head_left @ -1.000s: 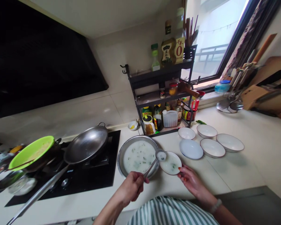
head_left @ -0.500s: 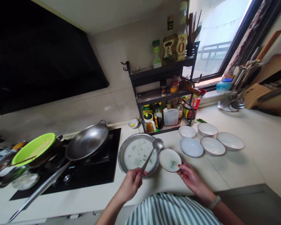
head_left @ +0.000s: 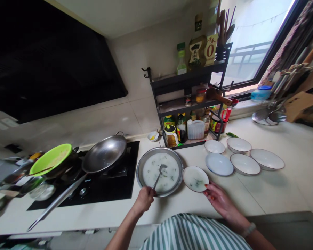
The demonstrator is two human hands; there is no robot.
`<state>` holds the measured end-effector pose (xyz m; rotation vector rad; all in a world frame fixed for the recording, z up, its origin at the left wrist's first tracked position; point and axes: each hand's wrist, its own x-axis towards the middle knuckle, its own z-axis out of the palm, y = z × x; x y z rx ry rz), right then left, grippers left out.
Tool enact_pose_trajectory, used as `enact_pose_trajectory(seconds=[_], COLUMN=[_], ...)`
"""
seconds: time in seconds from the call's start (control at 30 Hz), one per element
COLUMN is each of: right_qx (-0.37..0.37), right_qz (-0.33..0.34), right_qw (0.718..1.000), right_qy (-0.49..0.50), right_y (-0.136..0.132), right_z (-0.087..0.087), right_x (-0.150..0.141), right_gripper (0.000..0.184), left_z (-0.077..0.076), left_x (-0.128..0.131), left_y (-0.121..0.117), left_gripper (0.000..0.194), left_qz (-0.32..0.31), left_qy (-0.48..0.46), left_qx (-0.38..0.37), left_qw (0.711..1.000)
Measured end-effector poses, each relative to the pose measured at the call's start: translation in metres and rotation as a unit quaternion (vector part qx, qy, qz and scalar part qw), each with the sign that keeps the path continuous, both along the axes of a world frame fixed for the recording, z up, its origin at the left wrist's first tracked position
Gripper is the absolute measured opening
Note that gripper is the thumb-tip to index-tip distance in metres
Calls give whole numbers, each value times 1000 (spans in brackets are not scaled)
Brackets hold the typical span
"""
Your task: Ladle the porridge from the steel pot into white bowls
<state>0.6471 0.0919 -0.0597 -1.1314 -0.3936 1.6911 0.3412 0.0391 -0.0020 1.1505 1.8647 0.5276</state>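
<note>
My left hand [head_left: 145, 200] is closed round the handle of a metal ladle [head_left: 158, 178]. The ladle's head dips into white soup with green bits, inside a wide metal basin [head_left: 139, 172] on the counter. To the right, my right hand [head_left: 219, 198] grips the rim of a small white bowl [head_left: 190, 173] between thumb and fingers. Some of the same soup, with greens, lies in that bowl. Beyond it stand several white bowls [head_left: 245, 164] with dark rims and a pale blue-white dish [head_left: 219, 164].
Left of the basin, a wok [head_left: 104, 154] sits on a black gas hob [head_left: 106, 192], its long handle jutting over the front. A lime-green colander [head_left: 50, 159] stands farther left. Behind is a black spice rack [head_left: 187, 109] with bottles; ladles and strainers [head_left: 276, 114] stand at the right.
The ladle has moved left from the basin's right rim, over the small bowl's side, down into the soup. More soup shows in the small bowl. The camera view has shifted left.
</note>
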Motion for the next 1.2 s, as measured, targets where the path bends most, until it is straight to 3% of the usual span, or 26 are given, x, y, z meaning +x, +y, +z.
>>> enact_pose_trajectory(seconds=[0.17,0.27,0.47,0.7,1.2], right_qx=[-7,-13,-3,4,-7], right_qz=[-6,-8,-6,-7,-2], right_qw=[1000,999,1000,1000,1000], right_qy=[18,31,13,8,7], right_y=[-2,-3,-2,-2,-3], right_z=[2,3,-2,-5,-1], right_x=[1,2,3,3,6], right_gripper=[29,30,31,33,29], left_z=[7,14,21,17,34], left_x=[0,-3,-5,-4,-5], left_y=[-2,-2,-5,-9,-10], left_gripper=[20,21,23,28,22], left_qz=[82,120,133,118,141], left_qy=[-226,-295,-316,-247,-363], left_qx=[-56,-65,-71,-28,-86], left_qw=[969,946,937,962,917])
